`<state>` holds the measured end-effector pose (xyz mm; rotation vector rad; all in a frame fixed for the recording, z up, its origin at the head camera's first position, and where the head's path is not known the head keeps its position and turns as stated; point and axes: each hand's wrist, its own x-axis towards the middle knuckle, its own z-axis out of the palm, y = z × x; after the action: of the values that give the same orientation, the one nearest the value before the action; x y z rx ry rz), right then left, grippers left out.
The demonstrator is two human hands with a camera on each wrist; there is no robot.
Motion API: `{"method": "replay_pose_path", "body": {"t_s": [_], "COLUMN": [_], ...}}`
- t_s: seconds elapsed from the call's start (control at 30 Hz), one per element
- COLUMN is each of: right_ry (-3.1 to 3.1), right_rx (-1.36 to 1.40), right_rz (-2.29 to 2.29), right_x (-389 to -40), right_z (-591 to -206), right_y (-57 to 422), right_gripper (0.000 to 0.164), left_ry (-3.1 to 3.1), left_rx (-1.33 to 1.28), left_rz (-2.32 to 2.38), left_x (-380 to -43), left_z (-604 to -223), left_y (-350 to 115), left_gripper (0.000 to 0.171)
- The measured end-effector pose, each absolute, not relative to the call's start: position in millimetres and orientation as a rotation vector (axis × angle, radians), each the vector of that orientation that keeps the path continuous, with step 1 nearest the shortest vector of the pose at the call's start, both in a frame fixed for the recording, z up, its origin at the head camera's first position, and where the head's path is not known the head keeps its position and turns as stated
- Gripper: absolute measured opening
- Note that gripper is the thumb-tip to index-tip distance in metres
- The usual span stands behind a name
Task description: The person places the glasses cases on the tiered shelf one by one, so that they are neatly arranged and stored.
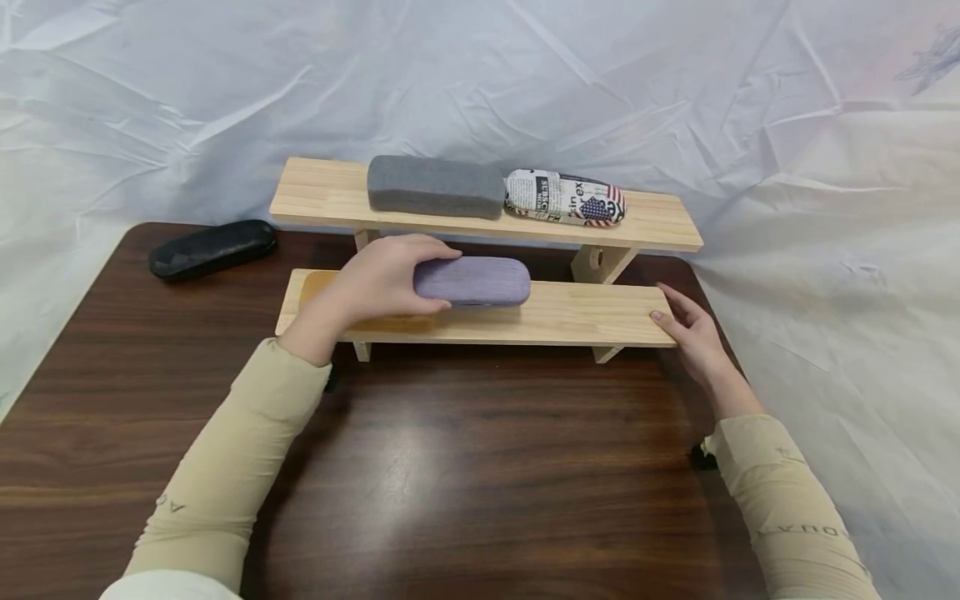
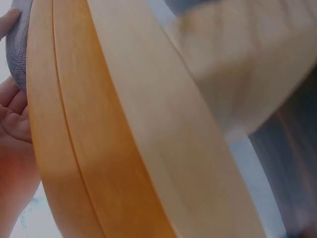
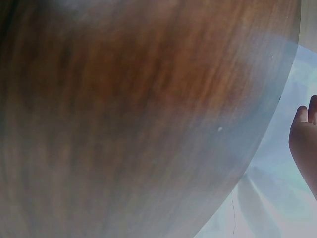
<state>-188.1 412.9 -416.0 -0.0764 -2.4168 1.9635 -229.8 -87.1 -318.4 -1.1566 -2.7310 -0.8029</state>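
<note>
My left hand (image 1: 382,279) grips the left end of a purple glasses case (image 1: 480,281), thumb on the near side and fingers on the far side. The purple case is over the lower wooden shelf (image 1: 592,312), beside a mustard-orange case (image 1: 397,324) that my hand and wrist partly cover. In the left wrist view, the orange case (image 2: 79,124) shows a seam along its side, and the purple case (image 2: 19,49) appears at the edge. At the lower shelf's right end, my right hand (image 1: 697,337) holds the board, thumb on top and fingers around its end.
On the upper wooden shelf (image 1: 322,187) lie a grey case (image 1: 435,187) and a newspaper-and-flag print case (image 1: 562,197), end to end. A black case (image 1: 212,248) lies on the dark wood table (image 1: 480,467) at left. White sheeting (image 1: 480,75) hangs behind.
</note>
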Motion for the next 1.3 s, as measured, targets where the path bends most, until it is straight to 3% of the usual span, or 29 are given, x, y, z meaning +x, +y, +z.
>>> {"method": "replay_pose_path", "body": {"t_s": [0.57,1.3], "right_ry": [-2.419,-2.399], "right_rx": [-0.089,-0.079], "right_rz": [1.971,1.987], "right_x": [-186,-187], "right_z": [-414,-414], "right_y": [412,412], "right_gripper": [0.071,0.070], "left_ry": [-2.762,-2.864], "left_rx": [-1.272,-1.238], "left_rz": [-0.790,-0.745], "left_x": [-237,-237], "left_z": [-325,-338], "left_y": [-40,-29], "left_gripper": [0.062,0.062]}}
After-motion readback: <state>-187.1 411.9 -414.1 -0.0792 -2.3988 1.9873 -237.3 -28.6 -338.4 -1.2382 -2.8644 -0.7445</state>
